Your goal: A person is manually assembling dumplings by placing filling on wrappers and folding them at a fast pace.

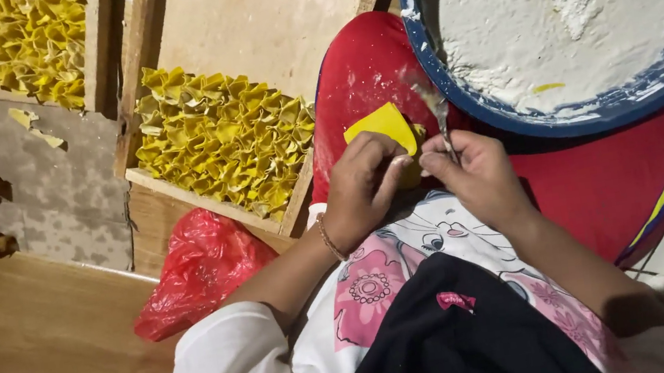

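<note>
From the head camera, the left hand (pixel 362 187) cups a yellow dough wrapper (pixel 382 126), fingers curled shut around its lower edge, just above the lap. The right hand (pixel 476 176) pinches a thin metal spoon (pixel 435 109), fingertips together on the handle, tip beside the wrapper. Far right sits a blue-rimmed basin (pixel 436 70) of white paste. To the left, a wooden tray (pixel 145 179) carries folded yellow dumplings (pixel 227 136). The step looks like filling the wrapper; the next move calls for a steady fold around the paste.
</note>
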